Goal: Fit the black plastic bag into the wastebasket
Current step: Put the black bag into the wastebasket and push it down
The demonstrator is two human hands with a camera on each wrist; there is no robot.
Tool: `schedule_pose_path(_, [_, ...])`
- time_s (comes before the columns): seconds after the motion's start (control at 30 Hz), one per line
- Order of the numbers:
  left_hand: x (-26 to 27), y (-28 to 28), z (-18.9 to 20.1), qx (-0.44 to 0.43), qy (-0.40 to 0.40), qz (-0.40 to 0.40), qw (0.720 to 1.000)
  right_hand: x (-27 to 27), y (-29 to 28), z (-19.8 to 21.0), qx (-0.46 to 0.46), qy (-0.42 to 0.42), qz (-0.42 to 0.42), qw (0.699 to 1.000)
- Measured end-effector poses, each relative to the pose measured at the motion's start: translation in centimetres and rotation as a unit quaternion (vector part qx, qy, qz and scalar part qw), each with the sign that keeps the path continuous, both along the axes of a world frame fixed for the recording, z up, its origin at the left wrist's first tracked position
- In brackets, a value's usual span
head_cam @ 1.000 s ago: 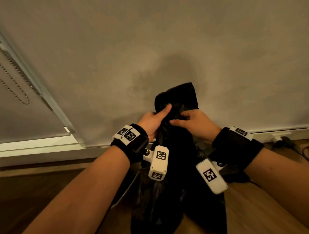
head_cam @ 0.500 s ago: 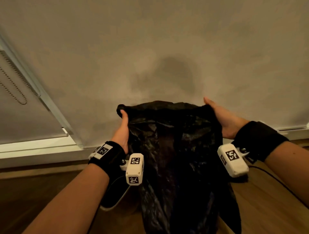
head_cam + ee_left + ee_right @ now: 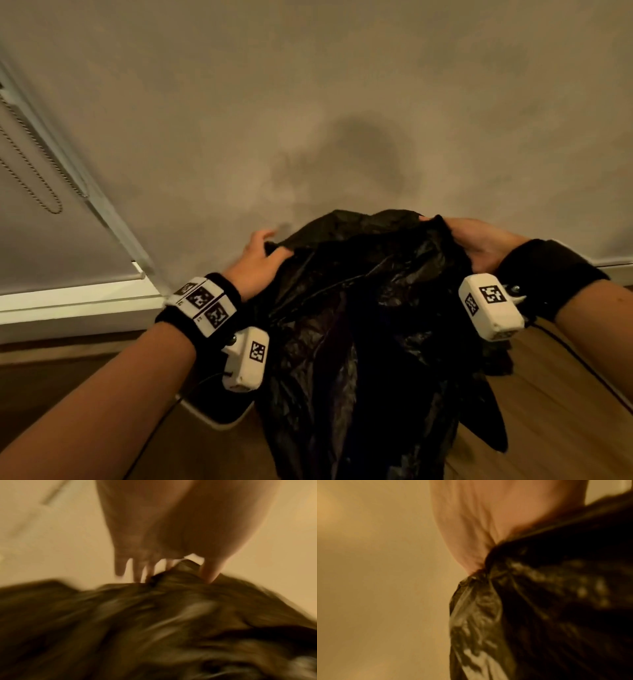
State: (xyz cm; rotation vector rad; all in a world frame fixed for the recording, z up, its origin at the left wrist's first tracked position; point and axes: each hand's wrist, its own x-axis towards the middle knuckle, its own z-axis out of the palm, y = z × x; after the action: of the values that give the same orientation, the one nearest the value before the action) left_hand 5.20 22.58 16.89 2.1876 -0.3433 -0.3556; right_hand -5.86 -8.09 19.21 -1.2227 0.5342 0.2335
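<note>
The black plastic bag (image 3: 370,325) hangs in front of me, its top edge stretched between my two hands and its body trailing down to the floor. My left hand (image 3: 270,246) pinches the bag's left top corner between thumb and fingers, with the other fingers spread. My right hand (image 3: 459,236) grips the right top edge. In the blurred left wrist view the left hand (image 3: 178,569) pinches a fold of the bag (image 3: 154,628). In the right wrist view the right hand (image 3: 476,563) holds bunched bag (image 3: 547,601). The wastebasket's white rim (image 3: 222,423) shows low left, mostly hidden behind my left wrist and the bag.
A plain grey wall (image 3: 342,102) stands close behind the bag, with a white baseboard (image 3: 68,308) along it. A blind with a bead chain (image 3: 30,164) is at the far left. A cable (image 3: 582,370) runs over the wooden floor (image 3: 548,428) on the right.
My hands, together on the bunched bag a second ago, have pulled apart and spread its top wide. Since then the left hand has shifted its hold and the bag's top has billowed.
</note>
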Motion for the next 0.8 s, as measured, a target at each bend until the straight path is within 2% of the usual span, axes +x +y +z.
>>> schedule_pose_path(0.07, [-1.8, -2.1, 2.4, -0.014, -0.121, -0.077, 0.990, 0.5, 1.1, -0.1, -0.019, 0.008, 0.006, 1.000])
schedule_pose_path(0.13, [-3.9, -4.3, 3.8, 0.077, -0.199, -0.156, 0.965, 0.9, 2.3, -0.1, -0.025, 0.015, 0.022, 0.999])
schedule_pose_path(0.2, [-5.2, -6.4, 3.4, 0.181, -0.215, -0.206, 0.937, 0.9, 3.5, 0.6, -0.031, 0.015, 0.044, 0.998])
schedule_pose_path(0.27, [-6.1, -8.0, 2.1, 0.217, -0.185, -0.244, 0.927, 0.9, 4.3, 1.2, -0.044, 0.009, 0.059, 0.997])
schedule_pose_path(0.33, [-6.7, -9.0, 0.7, 0.214, -0.129, -0.276, 0.928, 0.8, 4.5, 1.7, -0.063, 0.004, 0.078, 0.995])
schedule_pose_path(0.43, [-7.2, -9.1, -0.3, 0.133, 0.014, -0.290, 0.948, 0.8, 4.2, 2.2, -0.103, 0.037, 0.098, 0.989])
schedule_pose_path(0.53, [-6.8, -8.4, -0.6, 0.071, 0.084, -0.253, 0.961, 0.6, 3.7, 1.8, -0.152, 0.077, 0.150, 0.974])
schedule_pose_path(0.6, [-6.0, -7.5, -0.8, 0.035, 0.111, -0.192, 0.974, 0.6, 3.5, 1.0, -0.215, 0.063, 0.114, 0.968])
schedule_pose_path(0.67, [-5.1, -6.6, -0.8, -0.016, 0.135, -0.125, 0.983, 0.5, 3.4, 0.4, -0.300, -0.024, 0.033, 0.953])
schedule_pose_path(0.73, [-4.3, -6.0, -0.8, -0.076, 0.158, -0.070, 0.982, -0.2, 3.5, 0.7, -0.346, -0.121, -0.013, 0.930])
schedule_pose_path(0.8, [-3.8, -5.7, -0.6, -0.139, 0.186, -0.022, 0.972, -1.2, 3.9, 0.9, -0.402, -0.181, 0.006, 0.898])
